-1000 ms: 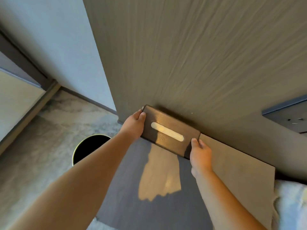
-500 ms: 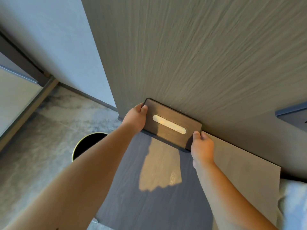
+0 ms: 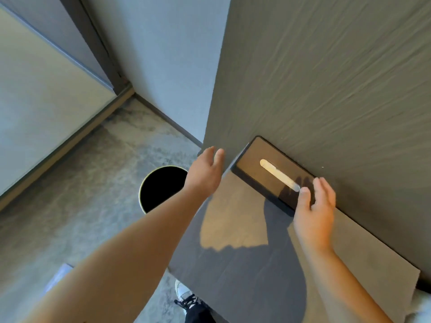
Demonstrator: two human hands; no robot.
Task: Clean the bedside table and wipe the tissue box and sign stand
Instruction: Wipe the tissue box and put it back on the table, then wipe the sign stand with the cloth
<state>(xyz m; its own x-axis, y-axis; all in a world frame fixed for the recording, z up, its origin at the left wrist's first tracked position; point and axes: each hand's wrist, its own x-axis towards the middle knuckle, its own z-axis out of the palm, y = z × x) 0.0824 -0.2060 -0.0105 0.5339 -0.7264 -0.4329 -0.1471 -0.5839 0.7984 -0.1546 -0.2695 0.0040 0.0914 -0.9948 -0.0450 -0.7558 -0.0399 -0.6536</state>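
Hands hover empty over a grey bedside counter [image 3: 245, 276]: the left hand [image 3: 205, 174], fingers spread, hangs just off the near-left end of a dark brown rectangular wooden tissue box [image 3: 268, 173], while the right hand [image 3: 313, 208], also slack, is at its far-right end, nearer and perhaps brushing it. The box lies flat against the grey wood-grain wall panel [image 3: 326, 89], long axis running along it, upper left to lower right. No writing or branding is legible. A round black bin [image 3: 161, 187] stands on the floor.

Light: warm, bright patch on the bench [image 3: 233, 229], the rest in cool shade.
Shadows: arm shadows cross the bench; hand shadow darkens the tissue box [image 3: 268, 173].
Sharpness: soft, slightly motion-blurred.
Edges: wide-angle bending of wall lines.
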